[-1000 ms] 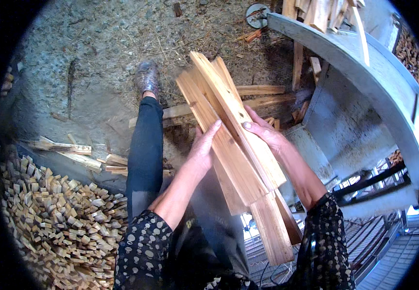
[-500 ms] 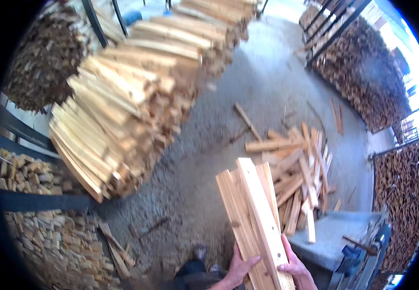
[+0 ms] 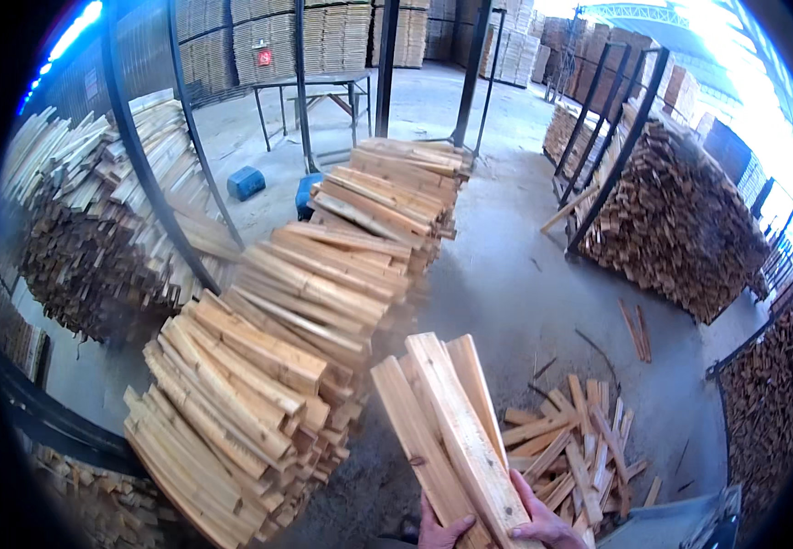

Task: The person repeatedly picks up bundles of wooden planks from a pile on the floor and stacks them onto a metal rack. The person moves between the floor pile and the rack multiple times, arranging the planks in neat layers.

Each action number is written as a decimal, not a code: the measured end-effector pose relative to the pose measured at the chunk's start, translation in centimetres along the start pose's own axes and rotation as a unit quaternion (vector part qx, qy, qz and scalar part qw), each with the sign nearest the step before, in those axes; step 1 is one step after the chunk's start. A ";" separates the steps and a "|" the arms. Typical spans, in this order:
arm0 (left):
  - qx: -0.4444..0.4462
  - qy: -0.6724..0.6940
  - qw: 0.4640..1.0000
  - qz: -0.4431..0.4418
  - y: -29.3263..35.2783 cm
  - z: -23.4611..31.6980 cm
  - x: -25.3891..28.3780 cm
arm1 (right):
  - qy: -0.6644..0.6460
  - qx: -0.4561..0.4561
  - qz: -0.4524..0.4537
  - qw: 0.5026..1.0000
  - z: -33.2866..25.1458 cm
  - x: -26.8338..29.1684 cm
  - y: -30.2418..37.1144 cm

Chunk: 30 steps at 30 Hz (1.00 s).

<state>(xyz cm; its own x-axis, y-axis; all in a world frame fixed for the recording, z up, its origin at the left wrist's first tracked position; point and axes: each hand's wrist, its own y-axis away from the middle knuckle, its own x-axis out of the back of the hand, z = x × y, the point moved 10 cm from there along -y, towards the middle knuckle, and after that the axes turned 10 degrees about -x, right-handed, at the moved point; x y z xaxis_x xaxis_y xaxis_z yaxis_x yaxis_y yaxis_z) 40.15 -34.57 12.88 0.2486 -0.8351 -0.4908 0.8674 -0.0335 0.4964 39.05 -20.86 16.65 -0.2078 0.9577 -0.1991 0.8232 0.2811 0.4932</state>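
Near the lower edge, my left hand [image 3: 444, 527] and my right hand [image 3: 543, 520] grip a bundle of several wooden boards [image 3: 459, 425] from both sides. The boards tilt away from me, their far ends fanned slightly apart. My thumbs press on top, while most fingers are hidden beneath and behind the wood. To the left of the bundle lies a long stack of similar boards [image 3: 250, 371], laid in rows one behind another. A loose heap of boards [image 3: 589, 448] lies on the floor just right of my right hand.
Dark metal posts [image 3: 145, 156] rise at the left. A rack piled with boards [image 3: 680, 220] stands at the right, another [image 3: 785, 393] nearer. A blue box [image 3: 246, 183] and a metal table [image 3: 314, 82] are farther off. A grey metal surface [image 3: 680, 526] edges the lower right.
My view has lifted and swung toward the long stack, showing more of the far hall. Both hands still carry the boards, which now appear nearer the stack. The loose heap sits lower in view.
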 end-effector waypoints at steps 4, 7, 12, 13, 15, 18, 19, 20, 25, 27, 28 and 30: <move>-0.114 0.040 0.993 0.002 -8.3 3.2 -0.1 | -0.007 -0.084 -0.070 0.994 -7.1 -1.1 -7.8; -0.155 0.075 0.985 0.035 -14.7 7.1 -1.3 | 0.044 -0.062 -0.109 0.991 -12.2 -0.3 -15.2; -0.166 0.106 0.980 0.036 -26.4 13.8 -5.5 | 0.137 -0.058 -0.133 0.980 -19.5 2.9 -27.2; -0.169 0.122 0.977 0.034 -28.5 15.7 -6.9 | 0.155 -0.051 -0.137 0.977 -21.7 3.5 -29.5; -0.189 0.166 0.967 0.036 -32.3 18.7 -9.2 | 0.138 -0.054 -0.170 0.974 -24.9 4.5 -34.0; -0.191 0.177 0.963 0.070 -38.9 21.4 -10.9 | 0.149 -0.056 -0.212 0.964 -31.1 5.1 -40.7; -0.218 0.157 0.960 0.073 -41.1 23.6 -11.7 | 0.177 -0.032 -0.218 0.959 -32.8 5.8 -43.6; -0.230 0.171 0.954 0.085 -43.3 26.0 -13.6 | 0.208 -0.013 -0.224 0.952 -34.5 7.3 -46.7; -0.374 0.048 0.921 0.099 -61.8 34.1 -21.3 | 0.256 -0.020 -0.273 0.927 -45.0 15.0 -64.3; -0.438 -0.115 0.877 0.160 -68.1 35.9 -22.9 | 0.532 0.127 -0.199 0.813 -48.9 16.8 -71.7; -0.459 -0.281 0.807 0.243 -69.6 36.9 -22.2 | 0.697 0.234 -0.152 0.660 -48.9 16.3 -74.2; -0.308 -0.551 0.740 0.234 -71.7 35.4 -23.0 | 0.750 0.271 0.004 0.603 -47.8 18.2 -76.6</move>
<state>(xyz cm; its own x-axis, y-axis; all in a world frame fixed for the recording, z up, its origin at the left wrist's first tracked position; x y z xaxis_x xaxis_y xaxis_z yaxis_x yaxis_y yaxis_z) -43.04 -32.35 13.89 0.3752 -0.6287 0.6812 0.9139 0.3738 -0.1584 -53.07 -22.06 15.69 -0.1122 0.0511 0.9924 0.7954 0.6032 0.0589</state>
